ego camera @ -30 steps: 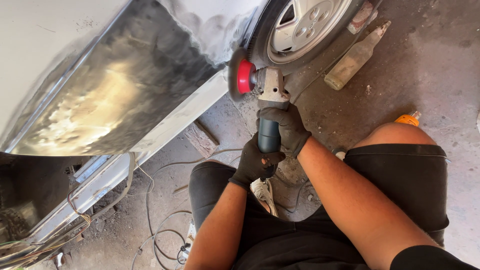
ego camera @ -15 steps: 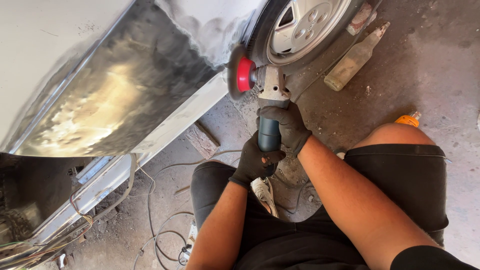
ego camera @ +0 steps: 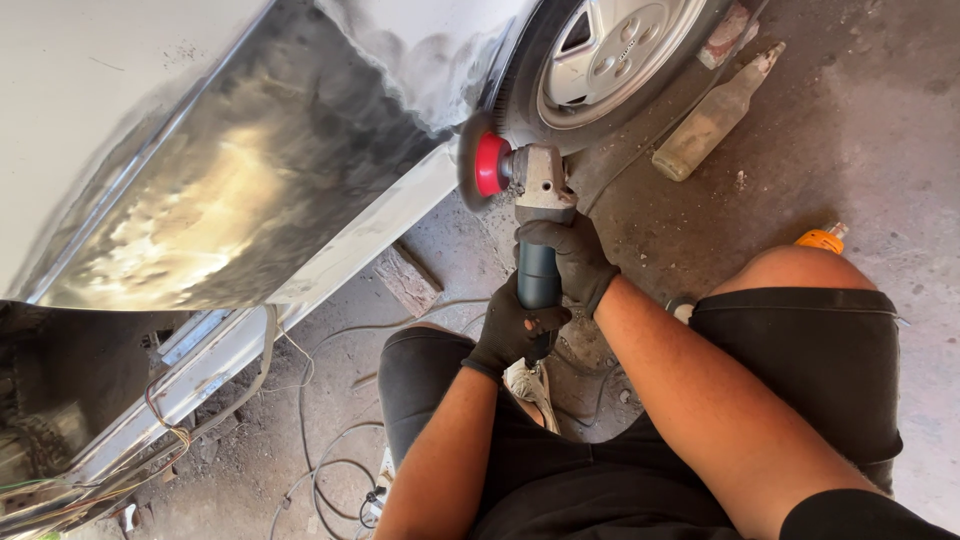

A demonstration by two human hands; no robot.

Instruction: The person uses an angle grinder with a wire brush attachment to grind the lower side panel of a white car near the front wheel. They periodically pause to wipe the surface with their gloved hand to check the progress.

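Bare sanded metal is taking up most of the shot here, a big dull grey patch on the car panel [ego camera: 230,200] up and to the left of the hands. Not much packaging lying around: a dusty clear bottle [ego camera: 715,115] is lying on the concrete well up and to the right of the grip, and there's a reddish-and-white can shape [ego camera: 730,30] just past it against the tyre, too blurry to say more. A small orange thing [ego camera: 822,240] is peeking out just beyond the right knee.

Other stuff: the wheel [ego camera: 610,60] with its silver hubcap is sitting right above the tool's head, a chunk of wood [ego camera: 408,280] is lying on the floor to the left of the grip under the sill, and loose cables [ego camera: 320,420] are snaking across the ground down-left.

Both hands are wearing black gloves and both are wrapped tight around the angle grinder [ego camera: 535,215]. The right hand [ego camera: 572,258] is clamping the body just behind the grey gear head, the left hand [ego camera: 512,325] is gripping the blue handle lower down, nearly touching the right one. The grinder's red backing pad [ego camera: 490,163] is sticking out above and left of the grip, with its disc pressed against the lower edge of the panel right by the wheel arch.
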